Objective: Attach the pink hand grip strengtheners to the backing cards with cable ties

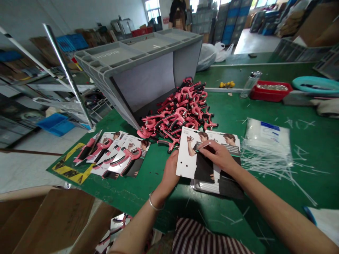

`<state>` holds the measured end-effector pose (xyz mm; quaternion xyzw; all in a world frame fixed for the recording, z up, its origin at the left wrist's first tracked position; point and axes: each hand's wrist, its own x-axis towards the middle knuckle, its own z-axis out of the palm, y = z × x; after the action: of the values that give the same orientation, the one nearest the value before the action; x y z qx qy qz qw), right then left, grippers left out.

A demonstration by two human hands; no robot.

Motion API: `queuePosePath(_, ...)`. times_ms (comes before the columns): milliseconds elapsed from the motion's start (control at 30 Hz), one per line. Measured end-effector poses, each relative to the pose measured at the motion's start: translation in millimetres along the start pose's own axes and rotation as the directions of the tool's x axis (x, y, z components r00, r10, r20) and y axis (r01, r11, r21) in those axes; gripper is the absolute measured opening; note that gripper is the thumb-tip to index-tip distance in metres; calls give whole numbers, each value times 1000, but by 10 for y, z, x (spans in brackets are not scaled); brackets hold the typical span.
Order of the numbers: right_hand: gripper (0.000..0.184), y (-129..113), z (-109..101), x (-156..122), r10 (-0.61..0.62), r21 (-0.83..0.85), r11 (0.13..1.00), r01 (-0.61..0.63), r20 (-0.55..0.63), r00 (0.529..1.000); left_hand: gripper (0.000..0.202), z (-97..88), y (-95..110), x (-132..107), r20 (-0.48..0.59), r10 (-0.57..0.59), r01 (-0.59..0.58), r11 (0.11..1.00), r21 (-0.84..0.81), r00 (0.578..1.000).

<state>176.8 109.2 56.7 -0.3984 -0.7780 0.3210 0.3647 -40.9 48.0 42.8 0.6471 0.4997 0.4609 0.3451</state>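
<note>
My left hand (pixel 171 173) grips the left edge of a printed backing card (pixel 189 165), its fingers hidden behind it. The card is tilted up and has two small holes at its lower left. In front of the card, my right hand (pixel 218 155) pinches a thin white cable tie (pixel 205 145) against its face. A stack of similar cards (pixel 230 187) lies beneath the right hand. Just beyond the held card is a heap of pink and black hand grip exercisers (pixel 182 113). Several carded hand grips (pixel 127 158) lie to the left.
A grey plastic crate (pixel 106 91) lies on its side behind the heap. Loose cable ties spill from a clear bag (pixel 267 137) on the right. Farther back are a red tray (pixel 270 95), a clear bottle (pixel 249 84) and a turquoise basin (pixel 317 84). Another person (pixel 178 14) is behind the crate.
</note>
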Motion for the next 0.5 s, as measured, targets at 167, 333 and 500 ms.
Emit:
queuePosePath(167,7,-39,53,-16,27,-46,999,-28,-12,1000,16,231,-13,72,-89,-240,220,957,-190,967)
queuePosePath(333,10,-52,83,-32,8,-43,999,-9,-19,1000,26,334,81,292,-155,-266,292,939,182,951)
queuePosePath(500,24,-63,54,-36,-68,12,998,68,5,998,28,334,97,341,-134,-258,287,912,293,957)
